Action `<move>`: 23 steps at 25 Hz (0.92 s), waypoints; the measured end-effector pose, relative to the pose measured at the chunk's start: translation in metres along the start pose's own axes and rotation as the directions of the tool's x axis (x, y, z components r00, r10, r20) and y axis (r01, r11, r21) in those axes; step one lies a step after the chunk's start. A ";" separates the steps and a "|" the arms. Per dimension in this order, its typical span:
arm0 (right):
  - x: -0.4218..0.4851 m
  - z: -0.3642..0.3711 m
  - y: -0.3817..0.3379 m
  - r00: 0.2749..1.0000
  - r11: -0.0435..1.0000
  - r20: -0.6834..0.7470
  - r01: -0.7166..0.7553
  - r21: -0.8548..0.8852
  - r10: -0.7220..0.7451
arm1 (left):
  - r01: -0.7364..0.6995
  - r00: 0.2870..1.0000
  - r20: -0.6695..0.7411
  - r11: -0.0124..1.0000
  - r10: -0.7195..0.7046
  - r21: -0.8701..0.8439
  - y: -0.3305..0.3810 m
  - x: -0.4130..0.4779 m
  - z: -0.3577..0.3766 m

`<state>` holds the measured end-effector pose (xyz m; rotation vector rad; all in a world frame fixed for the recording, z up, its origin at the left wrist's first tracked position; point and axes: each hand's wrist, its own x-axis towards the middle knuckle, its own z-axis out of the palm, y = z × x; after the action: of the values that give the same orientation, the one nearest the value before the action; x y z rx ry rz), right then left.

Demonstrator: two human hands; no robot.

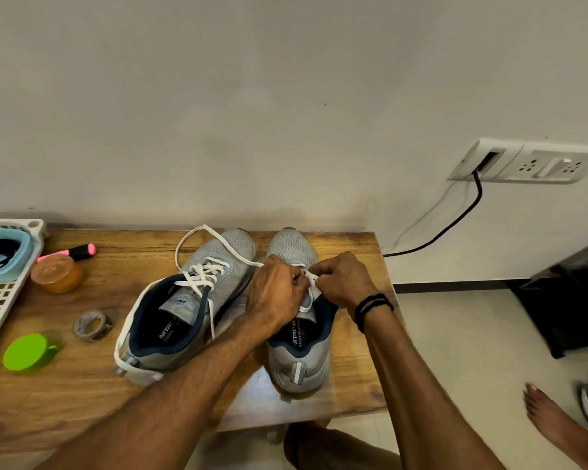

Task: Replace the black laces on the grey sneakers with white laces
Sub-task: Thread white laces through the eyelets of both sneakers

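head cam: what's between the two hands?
A short stretch of white lace and its tip. The left hand and right hand each pinch it above the grey sneaker. Seen in the head view.

both arms extended forward; left hand (275, 293) and right hand (342, 281) close together, fingers (314, 268) curled, pinching.

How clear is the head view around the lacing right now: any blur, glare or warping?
Head view: soft even light, no glare; left hand and right hand sharp, holding the white lace, its tip small; wide-angle bends the table edge and wall socket.
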<state>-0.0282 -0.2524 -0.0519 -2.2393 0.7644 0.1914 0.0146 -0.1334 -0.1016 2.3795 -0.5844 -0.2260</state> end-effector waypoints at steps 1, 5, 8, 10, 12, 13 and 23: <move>-0.001 0.001 -0.004 0.999 0.995 -0.034 0.022 -0.098 -0.026 | -0.004 1.000 0.017 1.000 0.003 0.019 0.001 -0.001 -0.001; -0.003 0.010 -0.009 0.995 0.952 -0.051 0.069 -0.299 -0.088 | -0.090 0.994 0.083 0.977 0.075 0.194 0.003 -0.003 -0.005; -0.003 0.009 -0.008 0.994 0.949 -0.036 0.083 -0.305 -0.099 | -0.180 0.981 0.122 0.942 0.151 0.283 0.005 -0.005 -0.007; -0.003 0.006 -0.005 0.995 0.965 -0.021 0.093 -0.247 -0.101 | -0.208 0.976 0.128 0.933 0.177 0.294 0.006 -0.004 -0.010; -0.002 0.003 -0.003 0.997 0.973 -0.012 0.074 -0.217 -0.079 | -0.231 0.969 0.158 0.921 0.190 0.314 0.007 -0.002 -0.011; -0.002 0.004 -0.003 0.997 0.972 -0.017 0.066 -0.225 -0.072 | -0.247 0.965 0.173 0.913 0.199 0.324 0.009 -0.001 -0.012; -0.005 -0.003 -0.004 0.991 0.967 0.017 0.132 -0.216 -0.131 | -0.368 0.921 0.222 0.901 0.320 0.231 -0.004 0.013 -0.017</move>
<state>-0.0303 -0.2501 -0.0451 -2.4864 0.6149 0.2226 0.0324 -0.1270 -0.0911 2.4728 -1.1774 -0.2131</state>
